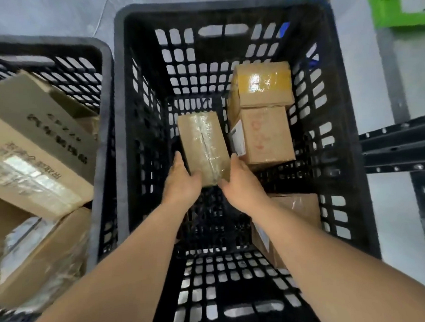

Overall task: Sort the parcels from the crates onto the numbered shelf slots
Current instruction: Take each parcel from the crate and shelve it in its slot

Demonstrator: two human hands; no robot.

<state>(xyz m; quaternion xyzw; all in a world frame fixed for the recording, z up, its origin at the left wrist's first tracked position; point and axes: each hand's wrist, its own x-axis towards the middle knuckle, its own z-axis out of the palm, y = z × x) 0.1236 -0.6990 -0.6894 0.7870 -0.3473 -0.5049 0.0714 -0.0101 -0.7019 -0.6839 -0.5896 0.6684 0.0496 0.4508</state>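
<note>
Both my arms reach down into a black slotted crate (343, 85). A small taped cardboard parcel (203, 141) lies near the crate's middle. My left hand (181, 182) holds its near left edge, thumb on the near end. Against the parcel's near right corner lies my right hand (239, 181), fingers curled round that corner. Further right, a yellow-taped box (261, 84) sits behind a box with red print (266, 135) and a white label. Another brown parcel (297, 210) lies at the near right, partly hidden by my right forearm.
A second black crate (97, 58) stands to the left, filled with larger cardboard boxes (33, 145) and a plastic-wrapped one (34, 258). A dark metal shelf frame (400, 146) runs at the right. A green box (400, 3) sits at the top right on the grey floor.
</note>
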